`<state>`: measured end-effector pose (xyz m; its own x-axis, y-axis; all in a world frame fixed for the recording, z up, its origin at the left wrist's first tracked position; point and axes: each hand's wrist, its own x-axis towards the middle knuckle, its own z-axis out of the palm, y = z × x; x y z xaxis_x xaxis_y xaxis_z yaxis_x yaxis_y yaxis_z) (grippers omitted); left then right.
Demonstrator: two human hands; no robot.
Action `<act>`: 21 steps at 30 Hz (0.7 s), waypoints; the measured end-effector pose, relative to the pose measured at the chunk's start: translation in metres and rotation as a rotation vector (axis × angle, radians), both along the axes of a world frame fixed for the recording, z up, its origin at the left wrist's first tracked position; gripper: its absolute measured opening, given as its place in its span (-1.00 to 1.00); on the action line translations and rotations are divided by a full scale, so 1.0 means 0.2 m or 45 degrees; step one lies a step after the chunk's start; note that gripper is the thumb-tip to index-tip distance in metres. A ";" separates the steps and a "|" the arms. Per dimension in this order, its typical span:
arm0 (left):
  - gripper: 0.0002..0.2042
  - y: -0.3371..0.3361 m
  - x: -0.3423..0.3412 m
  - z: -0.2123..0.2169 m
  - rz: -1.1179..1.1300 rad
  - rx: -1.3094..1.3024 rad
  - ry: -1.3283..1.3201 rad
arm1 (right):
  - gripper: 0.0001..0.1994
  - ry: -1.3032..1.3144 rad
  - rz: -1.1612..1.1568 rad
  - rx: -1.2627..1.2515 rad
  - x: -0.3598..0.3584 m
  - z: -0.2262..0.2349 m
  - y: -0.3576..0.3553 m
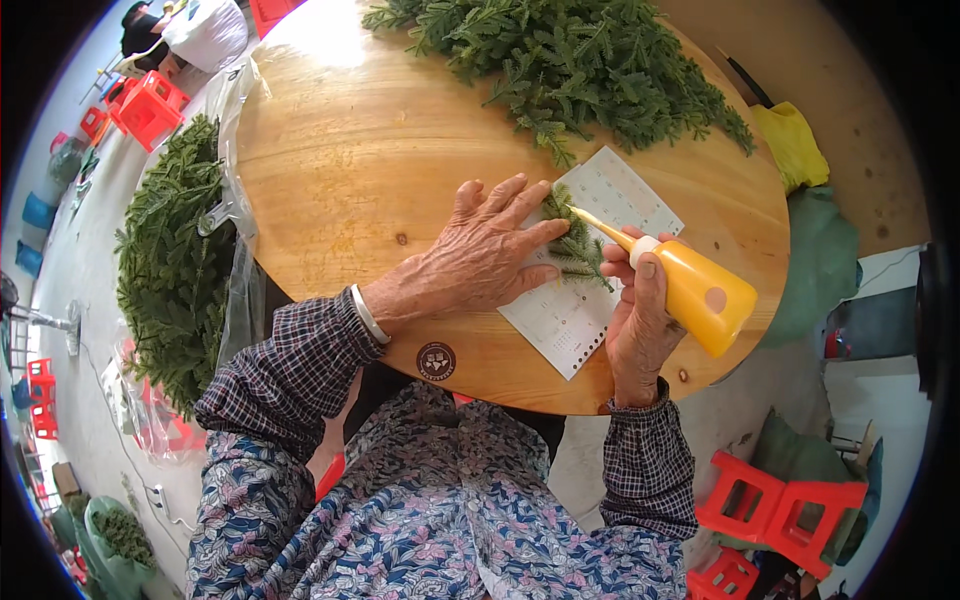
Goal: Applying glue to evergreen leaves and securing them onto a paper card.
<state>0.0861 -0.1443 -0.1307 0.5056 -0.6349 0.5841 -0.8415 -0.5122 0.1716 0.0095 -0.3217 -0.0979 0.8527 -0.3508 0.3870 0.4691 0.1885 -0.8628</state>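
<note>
A green artificial pine sprig (577, 250) lies on a white printed calendar sheet (632, 195) with a row of holes along one edge. My left hand (480, 245) rests flat with its fingers spread, the fingertips at the sprig's left side. In my right hand (640, 325) is a yellow squeeze bottle (708, 290), held tilted, with a white collar and a long pointed nozzle. The nozzle tip is at the sprig's upper part; whether it touches the needles I cannot tell.
A large heap of green sprigs (590, 70) covers the far part of the round wooden table (330, 190). More sprigs (180, 270) hang in clear plastic off the left edge. Red stools (785, 505) stand at the lower right and far left. Another person (145, 35) sits at the far left.
</note>
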 end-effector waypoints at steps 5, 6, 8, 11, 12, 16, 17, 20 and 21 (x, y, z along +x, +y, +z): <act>-0.58 -0.02 -0.01 0.00 -0.009 -0.040 0.003 | -0.68 0.084 -0.036 -0.057 0.01 0.01 0.01; -0.58 -0.02 -0.01 0.01 -0.008 -0.046 0.000 | -0.68 0.089 -0.042 -0.063 0.01 0.01 0.01; -0.58 -0.02 -0.02 0.02 -0.006 -0.057 -0.007 | -0.68 0.101 -0.054 -0.074 0.01 0.01 0.00; -0.58 -0.03 -0.02 0.02 -0.008 -0.071 0.005 | -0.68 0.062 -0.031 -0.054 0.02 0.00 -0.02; -0.58 -0.03 -0.02 0.02 -0.011 -0.075 0.010 | -0.68 0.042 -0.021 -0.041 0.02 0.00 -0.02; -0.59 -0.04 -0.02 0.03 -0.012 -0.084 0.019 | -0.68 0.054 -0.035 -0.063 0.02 0.02 -0.02; -0.59 -0.04 -0.02 0.03 -0.012 -0.085 0.020 | -0.68 0.069 -0.047 -0.079 0.02 0.03 -0.01; -0.59 -0.04 -0.02 0.03 -0.011 -0.089 0.014 | -0.68 0.092 -0.065 -0.109 0.00 0.04 0.00; -0.59 -0.04 -0.02 0.02 -0.010 -0.092 0.005 | -0.68 0.098 -0.071 -0.122 0.00 0.05 0.00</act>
